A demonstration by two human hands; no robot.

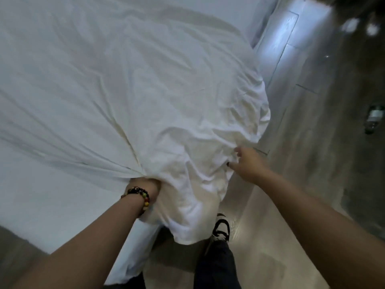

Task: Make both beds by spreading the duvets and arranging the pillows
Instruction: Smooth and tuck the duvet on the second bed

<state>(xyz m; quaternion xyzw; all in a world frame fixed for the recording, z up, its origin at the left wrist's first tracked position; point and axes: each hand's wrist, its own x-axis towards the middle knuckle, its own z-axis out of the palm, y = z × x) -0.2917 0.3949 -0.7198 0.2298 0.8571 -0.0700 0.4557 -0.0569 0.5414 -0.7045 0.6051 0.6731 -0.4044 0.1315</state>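
Bunching in the left hand [143,185], the duvet [129,84] touches the right hand [246,163].

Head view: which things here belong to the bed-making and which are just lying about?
In the job:
white duvet
bed
left hand, gripping a bunched fold of duvet
right hand, fingers at the duvet's edge

Lying about:
bottle on the floor

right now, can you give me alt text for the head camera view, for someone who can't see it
A person's left hand, a beaded bracelet on its wrist, grips a bunched edge of a white duvet spread over a bed, while the right hand touches the rumpled corner hanging toward the shiny floor. One sneaker shows below.
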